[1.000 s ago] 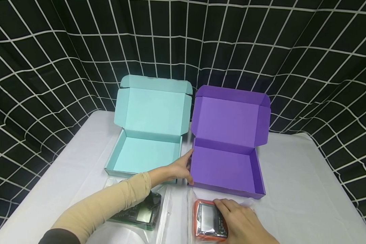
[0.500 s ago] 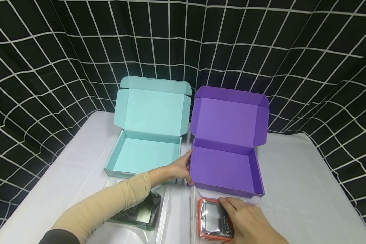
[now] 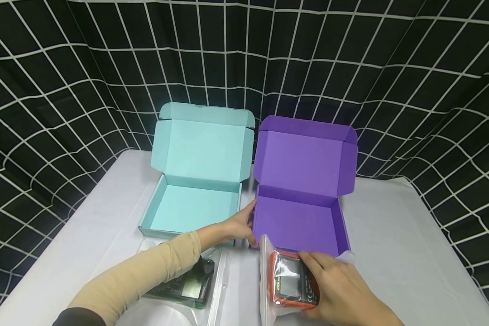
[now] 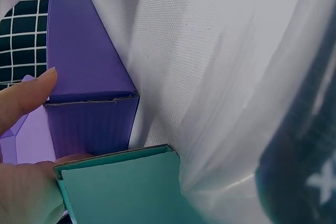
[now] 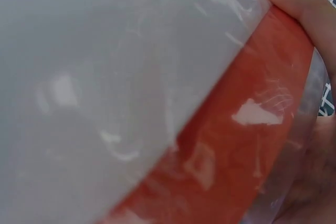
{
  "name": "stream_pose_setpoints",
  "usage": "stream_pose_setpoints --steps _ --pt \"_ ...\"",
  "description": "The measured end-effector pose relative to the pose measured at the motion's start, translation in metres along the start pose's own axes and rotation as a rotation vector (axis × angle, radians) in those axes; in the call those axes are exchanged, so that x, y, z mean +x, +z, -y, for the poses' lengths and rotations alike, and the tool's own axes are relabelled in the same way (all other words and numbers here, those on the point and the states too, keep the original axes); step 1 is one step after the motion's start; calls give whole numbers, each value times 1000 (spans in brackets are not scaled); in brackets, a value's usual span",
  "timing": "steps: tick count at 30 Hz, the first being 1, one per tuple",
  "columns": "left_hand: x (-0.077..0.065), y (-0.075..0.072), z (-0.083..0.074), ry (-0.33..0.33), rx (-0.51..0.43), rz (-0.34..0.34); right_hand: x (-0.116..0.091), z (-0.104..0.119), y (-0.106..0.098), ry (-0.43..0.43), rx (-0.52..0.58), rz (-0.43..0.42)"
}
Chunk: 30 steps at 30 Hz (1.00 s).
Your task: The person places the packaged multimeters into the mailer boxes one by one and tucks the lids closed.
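At bottom centre-right, our right hand [image 3: 346, 287] grasps the orange-edged device [image 3: 293, 280] in its clear bag [image 3: 265, 290]. Lower left, our sleeve [image 3: 146, 274] crosses a bagged green device [image 3: 193, 286]. Mid-frame, our left hand [image 3: 237, 226] touches the near left corner of the open purple box [image 3: 295, 222]; whether it grips, we cannot tell.

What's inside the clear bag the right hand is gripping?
An orange-edged black device shows through the clear bag. The right hand covers part of its right side in the head view; its underside is hidden too.
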State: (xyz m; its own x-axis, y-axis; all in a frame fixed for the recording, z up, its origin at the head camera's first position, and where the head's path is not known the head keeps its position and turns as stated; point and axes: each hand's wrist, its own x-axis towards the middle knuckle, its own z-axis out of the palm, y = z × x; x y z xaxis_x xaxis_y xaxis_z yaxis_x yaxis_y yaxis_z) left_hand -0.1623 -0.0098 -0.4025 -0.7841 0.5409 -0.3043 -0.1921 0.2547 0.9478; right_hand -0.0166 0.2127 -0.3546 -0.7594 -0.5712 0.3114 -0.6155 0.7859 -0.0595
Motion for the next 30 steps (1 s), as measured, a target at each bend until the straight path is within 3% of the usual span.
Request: stream_pose_setpoints --steps 5,17,30 --pt "0 0 1 -5 6 -4 3 -7 -4 3 -29 -39" --pt "0 -1 1 -7 6 6 12 -18 -10 60 -42 1" --pt "-1 1 -2 -13 5 -7 28 -30 -9 51 -50 34"
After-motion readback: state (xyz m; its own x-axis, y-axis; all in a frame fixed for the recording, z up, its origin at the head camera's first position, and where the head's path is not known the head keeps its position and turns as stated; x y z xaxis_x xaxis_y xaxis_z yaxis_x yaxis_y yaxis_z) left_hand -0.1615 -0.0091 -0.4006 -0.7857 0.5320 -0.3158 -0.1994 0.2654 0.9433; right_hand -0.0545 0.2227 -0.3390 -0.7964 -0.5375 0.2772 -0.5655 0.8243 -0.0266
